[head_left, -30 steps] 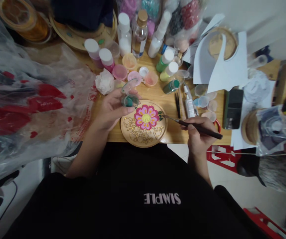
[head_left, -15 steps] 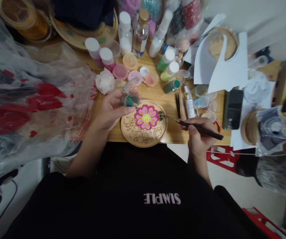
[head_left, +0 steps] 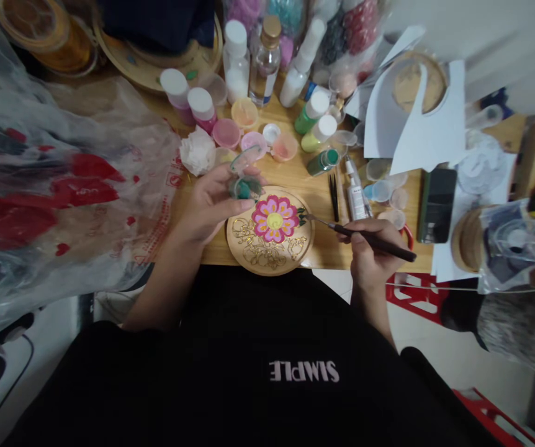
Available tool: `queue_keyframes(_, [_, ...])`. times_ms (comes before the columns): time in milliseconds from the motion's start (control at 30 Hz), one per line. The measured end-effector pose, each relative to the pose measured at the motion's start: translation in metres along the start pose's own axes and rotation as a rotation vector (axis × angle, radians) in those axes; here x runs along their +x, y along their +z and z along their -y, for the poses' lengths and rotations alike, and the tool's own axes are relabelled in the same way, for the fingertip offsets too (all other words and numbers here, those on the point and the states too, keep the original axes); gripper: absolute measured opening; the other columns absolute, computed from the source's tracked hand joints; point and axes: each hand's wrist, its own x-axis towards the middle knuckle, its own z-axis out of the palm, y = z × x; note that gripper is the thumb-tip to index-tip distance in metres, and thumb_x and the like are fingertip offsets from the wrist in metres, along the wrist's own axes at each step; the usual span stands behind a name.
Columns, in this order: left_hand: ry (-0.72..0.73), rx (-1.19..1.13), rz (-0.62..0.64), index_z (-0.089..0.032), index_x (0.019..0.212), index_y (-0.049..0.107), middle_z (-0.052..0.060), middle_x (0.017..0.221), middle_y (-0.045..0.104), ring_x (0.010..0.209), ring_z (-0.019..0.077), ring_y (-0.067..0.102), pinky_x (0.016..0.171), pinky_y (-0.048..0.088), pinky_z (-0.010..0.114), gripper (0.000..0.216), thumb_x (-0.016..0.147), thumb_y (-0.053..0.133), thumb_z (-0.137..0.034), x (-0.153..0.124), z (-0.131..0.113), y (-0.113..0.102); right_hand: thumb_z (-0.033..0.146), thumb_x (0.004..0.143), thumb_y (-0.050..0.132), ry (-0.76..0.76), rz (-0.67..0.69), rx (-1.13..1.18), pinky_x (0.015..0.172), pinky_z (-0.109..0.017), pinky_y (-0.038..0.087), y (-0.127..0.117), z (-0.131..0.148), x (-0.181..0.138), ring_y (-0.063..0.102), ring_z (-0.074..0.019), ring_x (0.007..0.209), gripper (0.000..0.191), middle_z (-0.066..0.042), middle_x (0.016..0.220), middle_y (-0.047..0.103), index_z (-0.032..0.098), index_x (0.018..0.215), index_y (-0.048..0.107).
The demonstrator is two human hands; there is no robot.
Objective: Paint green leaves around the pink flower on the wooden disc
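A round wooden disc (head_left: 249, 254) lies at the table's front edge, painted with a pink and yellow flower (head_left: 274, 219) and gold outlines. My left hand (head_left: 206, 205) is closed round a small clear cup of green paint (head_left: 245, 187) with its lid flipped up, held at the disc's upper left rim. My right hand (head_left: 372, 248) pinches a dark-handled fine brush (head_left: 365, 237). The brush tip touches a green leaf at the flower's right side.
Paint bottles (head_left: 311, 112), small pastel cups (head_left: 225, 132) and a crumpled tissue (head_left: 197, 151) crowd the table behind the disc. Tweezers (head_left: 333, 196), a glue tube (head_left: 354, 189) and a phone (head_left: 436, 203) lie to the right. A plastic bag (head_left: 58, 186) covers the left. White paper (head_left: 416, 124) is at back right.
The brush tip has crept slightly left onto the green leaf beside the flower. My left hand and the paint cup have stayed in place.
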Motion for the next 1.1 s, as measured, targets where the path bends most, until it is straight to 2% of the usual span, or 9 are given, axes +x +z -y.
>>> queue_keyframes(333, [-0.014, 0.004, 0.011, -0.023, 0.104, 0.071, 0.002, 0.099, 0.076, 0.09, 0.0175, 0.072, 0.085, 0.055, 0.032, 0.04, 0.068, 0.086, -0.029, -0.0005, -0.0008, -0.0003, 0.02, 0.082, 0.066, -0.009, -0.014, 0.034, 0.053, -0.026, 0.051, 0.0006, -0.003, -0.0006, 0.065, -0.0129, 0.057, 0.006, 0.003, 0.066, 0.068, 0.021, 0.083, 0.072])
queue_keyframes(500, [0.033, -0.026, 0.017, -0.026, 0.103, 0.072, -0.001, 0.099, 0.076, 0.086, 0.0154, 0.071, 0.079, 0.056, 0.03, 0.038, 0.068, 0.086, -0.025, -0.0002, 0.0009, -0.0011, 0.021, 0.082, 0.066, -0.023, -0.012, 0.021, 0.053, -0.026, 0.051, -0.002, -0.0024, -0.0004, 0.067, -0.0132, 0.058, 0.006, 0.002, 0.066, 0.068, 0.021, 0.082, 0.072])
queue_keyframes(700, [0.008, -0.017, 0.008, -0.024, 0.102, 0.071, 0.0, 0.096, 0.075, 0.085, 0.0158, 0.071, 0.079, 0.056, 0.031, 0.038, 0.067, 0.087, -0.028, -0.001, -0.0026, 0.001, 0.027, 0.083, 0.065, -0.011, 0.017, -0.016, 0.054, -0.029, 0.053, -0.0004, 0.0022, 0.0002, 0.067, -0.0145, 0.058, 0.007, 0.002, 0.065, 0.067, 0.021, 0.083, 0.069])
queue_keyframes(900, [0.009, -0.002, -0.021, -0.023, 0.1, 0.072, -0.001, 0.094, 0.074, 0.083, 0.0134, 0.07, 0.077, 0.055, 0.027, 0.039, 0.065, 0.088, -0.03, -0.0009, -0.0031, 0.0022, 0.023, 0.083, 0.064, -0.021, 0.02, -0.001, 0.054, -0.027, 0.051, 0.0007, 0.0012, -0.0006, 0.066, -0.0136, 0.058, 0.006, 0.002, 0.066, 0.067, 0.021, 0.083, 0.07])
queue_keyframes(1100, [0.005, 0.024, -0.017, -0.025, 0.101, 0.071, -0.001, 0.094, 0.074, 0.085, 0.0146, 0.07, 0.08, 0.056, 0.03, 0.04, 0.065, 0.088, -0.032, -0.0012, -0.0017, 0.0007, 0.022, 0.081, 0.065, -0.02, 0.008, -0.002, 0.053, -0.026, 0.051, -0.0005, 0.0018, -0.0001, 0.065, -0.0128, 0.057, 0.005, 0.003, 0.065, 0.066, 0.021, 0.082, 0.069])
